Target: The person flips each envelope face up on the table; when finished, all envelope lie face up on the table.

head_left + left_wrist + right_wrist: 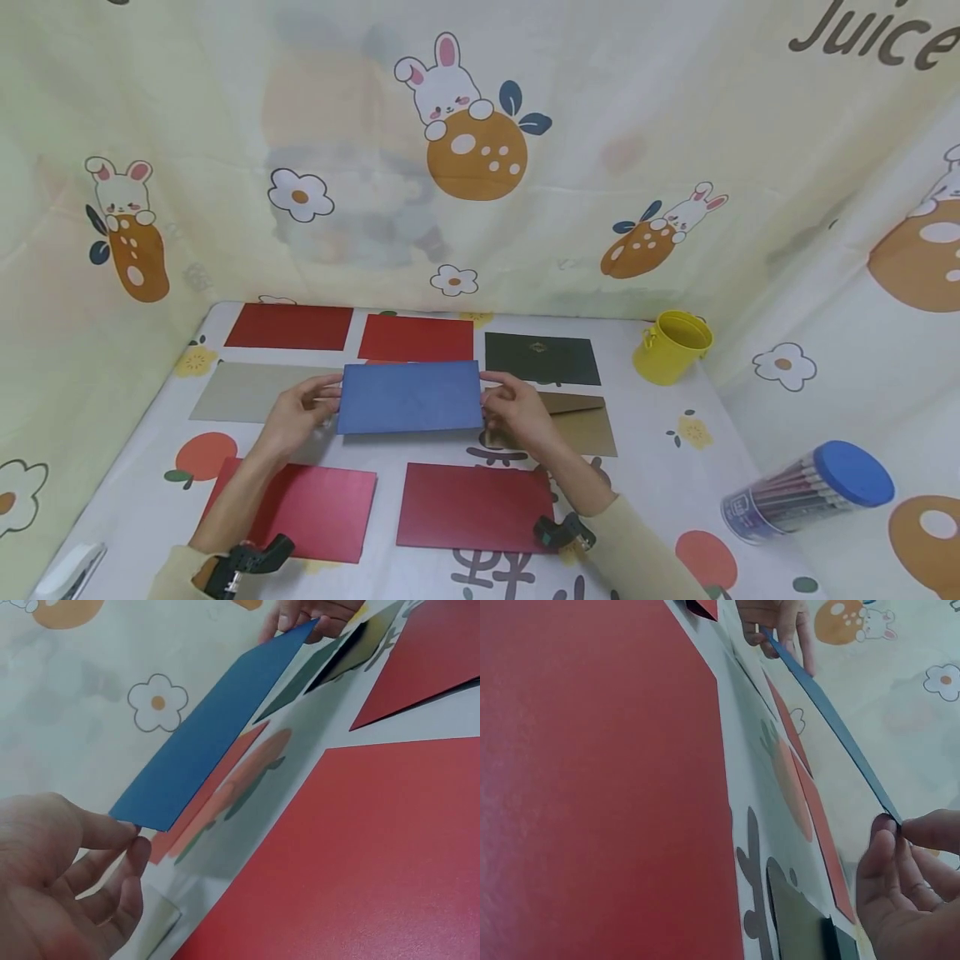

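A blue envelope (410, 397) is held up above the middle of the table, one hand at each short side. My left hand (298, 414) pinches its left edge between thumb and fingers; the left wrist view shows the hand (67, 870) gripping a corner of the envelope (217, 735). At the opposite edge my right hand (522, 411) pinches it the same way, and the right wrist view shows thumb and fingertips of that hand (911, 877) meeting on the thin blue edge (840, 727). Beneath the envelope, the tablecloth shows a shadow.
Around lie a grey envelope (236, 392), a brown one (585, 427), a dark green one (542, 358), two red ones at the back (288, 325) and two in front (476, 508). A yellow bucket (667, 350) and a blue-lidded pen jar (802, 492) stand right; a white object (71, 571) lies front left.
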`<state>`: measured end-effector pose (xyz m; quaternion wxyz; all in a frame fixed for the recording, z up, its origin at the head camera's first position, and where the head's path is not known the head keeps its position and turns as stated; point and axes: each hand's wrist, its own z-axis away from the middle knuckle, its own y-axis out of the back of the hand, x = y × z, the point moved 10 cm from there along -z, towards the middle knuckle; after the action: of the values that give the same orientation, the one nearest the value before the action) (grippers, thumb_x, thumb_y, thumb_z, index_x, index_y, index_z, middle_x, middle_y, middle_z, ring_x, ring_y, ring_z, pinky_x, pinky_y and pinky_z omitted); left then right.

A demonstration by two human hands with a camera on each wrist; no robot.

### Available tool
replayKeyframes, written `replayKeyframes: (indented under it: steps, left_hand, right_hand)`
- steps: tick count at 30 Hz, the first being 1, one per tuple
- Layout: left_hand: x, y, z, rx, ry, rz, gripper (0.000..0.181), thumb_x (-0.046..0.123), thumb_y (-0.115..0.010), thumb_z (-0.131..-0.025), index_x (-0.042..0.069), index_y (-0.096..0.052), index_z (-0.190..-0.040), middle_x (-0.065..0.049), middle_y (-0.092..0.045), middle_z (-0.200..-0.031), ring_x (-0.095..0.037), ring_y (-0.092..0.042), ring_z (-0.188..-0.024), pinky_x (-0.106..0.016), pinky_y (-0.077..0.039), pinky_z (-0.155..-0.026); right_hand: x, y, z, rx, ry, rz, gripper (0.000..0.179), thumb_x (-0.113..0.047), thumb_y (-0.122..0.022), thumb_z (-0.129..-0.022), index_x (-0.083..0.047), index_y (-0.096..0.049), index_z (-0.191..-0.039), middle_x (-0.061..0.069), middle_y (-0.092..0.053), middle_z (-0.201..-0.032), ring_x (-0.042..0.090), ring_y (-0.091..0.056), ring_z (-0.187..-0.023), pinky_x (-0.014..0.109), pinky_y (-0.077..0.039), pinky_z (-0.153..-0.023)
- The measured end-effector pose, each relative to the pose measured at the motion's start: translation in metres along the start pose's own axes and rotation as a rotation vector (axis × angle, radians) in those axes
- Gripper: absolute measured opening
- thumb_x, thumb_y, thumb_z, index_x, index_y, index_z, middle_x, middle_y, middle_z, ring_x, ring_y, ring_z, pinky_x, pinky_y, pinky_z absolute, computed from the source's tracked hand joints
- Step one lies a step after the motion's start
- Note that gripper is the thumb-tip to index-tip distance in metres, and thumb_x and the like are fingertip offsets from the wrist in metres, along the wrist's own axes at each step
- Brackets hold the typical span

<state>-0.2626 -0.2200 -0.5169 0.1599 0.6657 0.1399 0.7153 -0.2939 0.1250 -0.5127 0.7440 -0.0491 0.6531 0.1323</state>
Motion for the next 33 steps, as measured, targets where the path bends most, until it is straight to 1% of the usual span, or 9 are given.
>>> replayKeyframes:
  steps: [4, 8, 11, 16, 19, 24, 27, 31, 33]
  left_hand:
    - [0.0003, 0.0002, -0.0003, -0.007, -0.007, 0.004, 0.050, 0.012, -0.064, -0.099, 0.012, -0.051, -0.148, -0.018, -0.063, -0.129, -0.034, -0.063, -0.114, -0.030, -0.053, -0.088]
    - [0.0022, 0.0012, -0.0005, -0.009, -0.020, 0.004, 0.049, 0.011, -0.063, -0.099, 0.013, -0.051, -0.147, -0.017, -0.064, -0.128, -0.033, -0.063, -0.114, -0.026, -0.053, -0.086]
    - [0.0047, 0.0018, -0.0005, -0.013, -0.037, 0.014, 0.047, 0.008, -0.063, -0.099, 0.011, -0.054, -0.145, -0.018, -0.064, -0.128, -0.033, -0.063, -0.112, -0.026, -0.054, -0.084]
    - [0.0070, 0.0021, -0.0002, -0.027, -0.055, 0.060, 0.040, -0.001, -0.059, -0.099, 0.004, -0.059, -0.139, -0.021, -0.065, -0.127, -0.036, -0.064, -0.111, -0.029, -0.057, -0.081]
    - [0.0064, 0.0026, 0.0007, -0.031, -0.051, 0.075, 0.039, -0.002, -0.057, -0.099, 0.003, -0.059, -0.138, -0.022, -0.065, -0.126, -0.038, -0.065, -0.112, -0.027, -0.056, -0.081]
    - [0.0051, 0.0048, 0.0020, -0.018, -0.040, 0.072, 0.037, 0.002, -0.059, -0.100, 0.004, -0.061, -0.136, -0.022, -0.066, -0.124, -0.038, -0.064, -0.114, -0.022, -0.054, -0.078]
    - [0.0047, 0.0069, 0.0022, 0.001, -0.035, 0.055, 0.034, 0.007, -0.061, -0.100, 0.006, -0.064, -0.134, -0.021, -0.067, -0.123, -0.036, -0.065, -0.112, -0.024, -0.055, -0.077]
    - [0.0045, 0.0088, 0.0022, 0.021, -0.027, 0.032, 0.031, 0.016, -0.064, -0.100, 0.008, -0.067, -0.130, -0.018, -0.069, -0.120, -0.032, -0.066, -0.104, -0.030, -0.054, -0.077]
    - [0.0039, 0.0096, 0.0020, 0.029, -0.019, 0.027, 0.031, 0.021, -0.065, -0.100, 0.008, -0.069, -0.127, -0.017, -0.070, -0.116, -0.032, -0.065, -0.101, -0.033, -0.053, -0.077]
  right_hand:
    - [-0.0017, 0.0018, -0.0005, 0.027, 0.025, 0.025, 0.041, -0.006, -0.066, -0.095, -0.015, -0.061, -0.135, 0.014, -0.070, -0.099, 0.023, -0.064, -0.079, 0.031, -0.056, -0.066]
    - [-0.0038, 0.0005, -0.0010, 0.017, 0.054, 0.037, 0.036, -0.005, -0.064, -0.096, -0.012, -0.065, -0.131, 0.014, -0.070, -0.099, 0.027, -0.062, -0.081, 0.034, -0.055, -0.068]
    - [-0.0045, 0.0007, -0.0012, 0.016, 0.066, 0.062, 0.034, -0.007, -0.064, -0.097, -0.012, -0.067, -0.130, 0.013, -0.070, -0.101, 0.029, -0.064, -0.085, 0.034, -0.054, -0.070]
    - [-0.0042, 0.0031, -0.0006, 0.032, 0.053, 0.122, 0.032, -0.014, -0.064, -0.098, -0.009, -0.068, -0.129, 0.018, -0.070, -0.110, 0.025, -0.064, -0.089, 0.030, -0.051, -0.069]
    - [-0.0032, 0.0040, 0.0004, 0.035, 0.034, 0.156, 0.030, -0.016, -0.063, -0.099, -0.009, -0.069, -0.128, 0.018, -0.070, -0.117, 0.022, -0.061, -0.087, 0.028, -0.048, -0.066]
    - [-0.0027, 0.0044, 0.0012, 0.030, 0.034, 0.178, 0.027, -0.016, -0.064, -0.098, -0.013, -0.072, -0.124, 0.016, -0.071, -0.117, 0.022, -0.061, -0.089, 0.030, -0.047, -0.068]
    - [-0.0037, 0.0042, 0.0016, 0.028, 0.045, 0.182, 0.024, -0.015, -0.065, -0.097, -0.014, -0.073, -0.120, 0.012, -0.072, -0.114, 0.022, -0.060, -0.088, 0.031, -0.046, -0.066]
    - [-0.0073, 0.0033, 0.0024, 0.018, 0.075, 0.196, 0.022, -0.015, -0.065, -0.097, -0.011, -0.074, -0.117, 0.006, -0.072, -0.110, 0.023, -0.061, -0.091, 0.032, -0.049, -0.070]
    - [-0.0082, 0.0034, 0.0031, 0.017, 0.083, 0.201, 0.020, -0.016, -0.066, -0.097, -0.011, -0.074, -0.115, 0.008, -0.072, -0.109, 0.023, -0.061, -0.092, 0.033, -0.049, -0.070]
